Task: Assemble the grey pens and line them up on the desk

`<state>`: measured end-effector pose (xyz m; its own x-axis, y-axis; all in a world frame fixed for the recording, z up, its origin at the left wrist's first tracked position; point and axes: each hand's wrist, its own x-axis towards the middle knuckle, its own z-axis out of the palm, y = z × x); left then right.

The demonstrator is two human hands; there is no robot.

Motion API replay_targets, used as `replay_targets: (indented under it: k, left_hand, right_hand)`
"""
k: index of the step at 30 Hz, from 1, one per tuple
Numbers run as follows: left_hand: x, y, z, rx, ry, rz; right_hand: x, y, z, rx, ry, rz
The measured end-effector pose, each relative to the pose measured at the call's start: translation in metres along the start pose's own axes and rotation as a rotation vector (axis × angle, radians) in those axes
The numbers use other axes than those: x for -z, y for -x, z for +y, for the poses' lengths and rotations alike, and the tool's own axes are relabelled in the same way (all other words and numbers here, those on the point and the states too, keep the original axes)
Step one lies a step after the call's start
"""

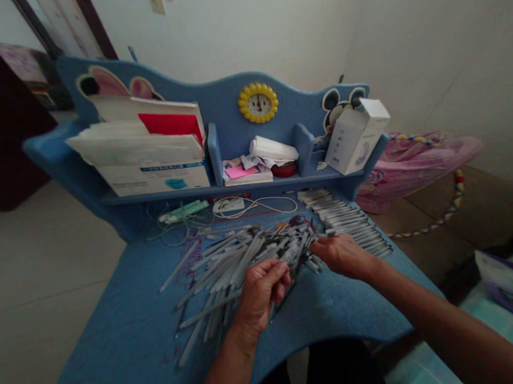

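A loose heap of slim, pale translucent pens (227, 265), some with dark tips, lies across the middle of the blue desk. My left hand (260, 289) is closed over the heap's near edge, thumb against curled fingers. A dark thin stick shows just below those fingers; whether they hold it I cannot tell. At the heap's right end my right hand (339, 255) is closed in a pinch, and what is between its fingertips is hidden. Beyond that hand, a row of similar pens (345, 220) lies side by side along the desk's right edge.
Behind the heap lie a looped white cable (275, 201) and a green-and-white power strip (184, 210). The desk's shelf (234, 189) carries a mask box (157, 177), papers and a white carton (354, 137). A yellow flower clock (258, 102) is on the backboard.
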<state>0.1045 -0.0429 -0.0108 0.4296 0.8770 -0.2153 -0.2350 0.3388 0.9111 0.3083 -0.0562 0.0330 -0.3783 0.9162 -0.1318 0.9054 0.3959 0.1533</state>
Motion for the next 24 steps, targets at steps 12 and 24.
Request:
replay_targets:
  k: [12,24]
  left_hand:
    - [-0.011,0.01,-0.002,-0.207,-0.682,-0.157]
    - [-0.021,0.016,-0.013,-0.014,-0.696,-0.345]
  right_hand:
    - [-0.02,0.052,-0.034,-0.103,-0.058,0.105]
    - [-0.059,0.077,-0.07,-0.667,-1.518,0.65]
